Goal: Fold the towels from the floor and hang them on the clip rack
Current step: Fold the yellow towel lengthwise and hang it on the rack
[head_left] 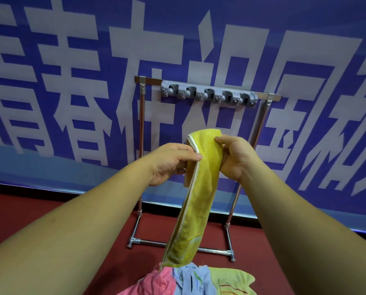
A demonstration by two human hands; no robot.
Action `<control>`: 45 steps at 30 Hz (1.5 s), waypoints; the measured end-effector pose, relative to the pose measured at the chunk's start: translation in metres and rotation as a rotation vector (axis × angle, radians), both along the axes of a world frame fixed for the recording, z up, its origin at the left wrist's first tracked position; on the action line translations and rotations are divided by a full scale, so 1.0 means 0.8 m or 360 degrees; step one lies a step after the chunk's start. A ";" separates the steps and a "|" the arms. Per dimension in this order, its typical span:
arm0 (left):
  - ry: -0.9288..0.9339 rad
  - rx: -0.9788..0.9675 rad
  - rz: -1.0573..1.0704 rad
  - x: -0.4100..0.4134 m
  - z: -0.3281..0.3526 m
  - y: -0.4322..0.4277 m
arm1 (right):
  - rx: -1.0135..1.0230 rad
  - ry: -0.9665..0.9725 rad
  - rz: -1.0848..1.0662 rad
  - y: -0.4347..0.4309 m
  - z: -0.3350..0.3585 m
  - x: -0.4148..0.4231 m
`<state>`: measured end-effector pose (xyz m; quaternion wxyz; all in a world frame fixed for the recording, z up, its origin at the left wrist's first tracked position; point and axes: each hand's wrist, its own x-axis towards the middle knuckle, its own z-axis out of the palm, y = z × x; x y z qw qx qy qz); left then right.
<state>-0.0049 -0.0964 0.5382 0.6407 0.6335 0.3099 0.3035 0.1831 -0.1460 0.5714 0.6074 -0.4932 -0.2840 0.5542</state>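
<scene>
A yellow towel point(196, 196), folded into a long narrow strip with a white edge, hangs in the air in front of me. My left hand point(171, 162) pinches its left edge near the top between thumb and fingers. My right hand point(234, 157) grips the top fold from the right. The towel's lower end dangles just above a pile of towels on the floor. Beyond it stands the clip rack point(208, 94), a grey strip of several clips on a chrome frame point(140, 128), with nothing hanging from it.
On the red floor near me lie a pink towel point(156, 282), a blue towel point(191, 279) and a pale green towel point(233, 282). A blue banner with large white characters point(71, 81) covers the wall right behind the rack.
</scene>
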 end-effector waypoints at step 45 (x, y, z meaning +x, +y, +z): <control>-0.0011 0.0074 0.1042 0.023 -0.014 0.014 | 0.0350 -0.2247 -0.0270 0.011 -0.080 -0.064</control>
